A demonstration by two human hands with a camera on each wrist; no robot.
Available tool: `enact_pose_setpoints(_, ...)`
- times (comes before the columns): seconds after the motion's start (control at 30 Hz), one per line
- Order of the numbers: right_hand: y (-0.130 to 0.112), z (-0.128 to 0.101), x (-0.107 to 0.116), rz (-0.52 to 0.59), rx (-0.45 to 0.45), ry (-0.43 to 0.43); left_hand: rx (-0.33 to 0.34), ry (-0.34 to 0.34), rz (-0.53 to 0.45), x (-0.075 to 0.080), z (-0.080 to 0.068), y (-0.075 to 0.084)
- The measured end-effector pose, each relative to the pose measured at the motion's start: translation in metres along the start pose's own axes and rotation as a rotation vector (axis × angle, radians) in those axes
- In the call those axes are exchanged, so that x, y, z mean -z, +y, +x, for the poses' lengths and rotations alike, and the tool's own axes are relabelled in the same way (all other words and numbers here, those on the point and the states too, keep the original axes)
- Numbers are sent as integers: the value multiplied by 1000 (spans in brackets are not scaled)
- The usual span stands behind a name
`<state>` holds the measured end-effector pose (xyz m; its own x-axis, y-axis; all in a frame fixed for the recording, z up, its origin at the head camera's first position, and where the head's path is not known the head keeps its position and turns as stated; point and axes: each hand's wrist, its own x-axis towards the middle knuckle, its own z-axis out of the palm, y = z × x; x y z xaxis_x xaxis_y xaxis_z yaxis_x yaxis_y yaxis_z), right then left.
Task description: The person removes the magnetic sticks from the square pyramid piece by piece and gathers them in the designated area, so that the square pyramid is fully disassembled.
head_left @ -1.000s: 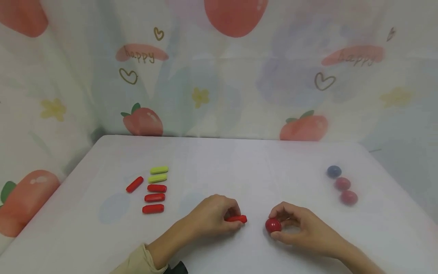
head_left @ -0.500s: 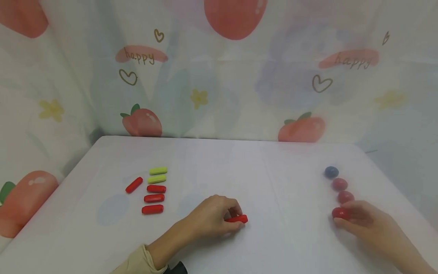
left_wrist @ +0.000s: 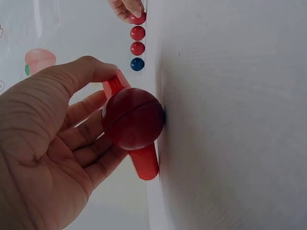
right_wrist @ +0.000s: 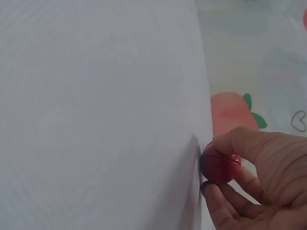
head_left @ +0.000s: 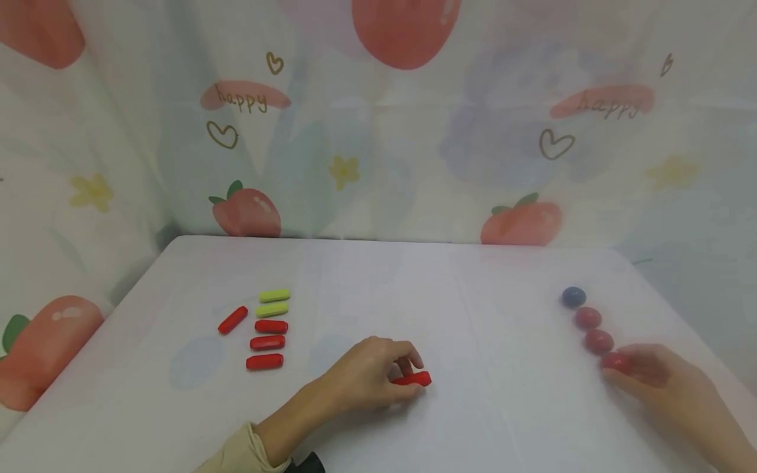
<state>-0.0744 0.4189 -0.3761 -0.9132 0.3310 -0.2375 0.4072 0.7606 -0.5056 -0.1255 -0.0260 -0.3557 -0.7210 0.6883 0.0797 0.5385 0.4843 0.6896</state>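
Observation:
My left hand [head_left: 408, 374] rests near the middle of the white table [head_left: 485, 289] and pinches a red bar [head_left: 416, 379]. In the left wrist view that red bar [left_wrist: 141, 160] lies under my thumb, and a dark red ball [left_wrist: 133, 119] sits between my fingers [left_wrist: 81, 139] and the table. At the right, my right hand [head_left: 627, 368] holds a red ball [head_left: 615, 361] at the near end of a row made of a blue ball [head_left: 573, 297] and two red balls [head_left: 588, 318]. The right wrist view shows fingertips [right_wrist: 240, 143] curled round that red ball [right_wrist: 218, 165].
At the left lie two yellow-green bars [head_left: 274, 295], three red bars [head_left: 267, 341] in a column and one slanted red bar [head_left: 232, 319]. A printed fruit curtain [head_left: 378, 131] hangs behind and beside the table.
My right hand carried the red ball from the table's middle to the right, to the near end of the ball row. The left hand stayed put with the red bar.

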Motion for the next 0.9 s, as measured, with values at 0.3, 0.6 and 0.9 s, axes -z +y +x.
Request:
enact_pose_setpoints(0.3,-10,-12,13,-105,-59,90,-82,72,-58,1,0,3)
enact_pose_setpoints(0.6,-64,-38,-5,-88,211,195,-104,64,-200,3,-1,0)
enact_pose_setpoints(0.9,-110,-56,-58,125,821,232,-215,41,-275,3,-1,-2)
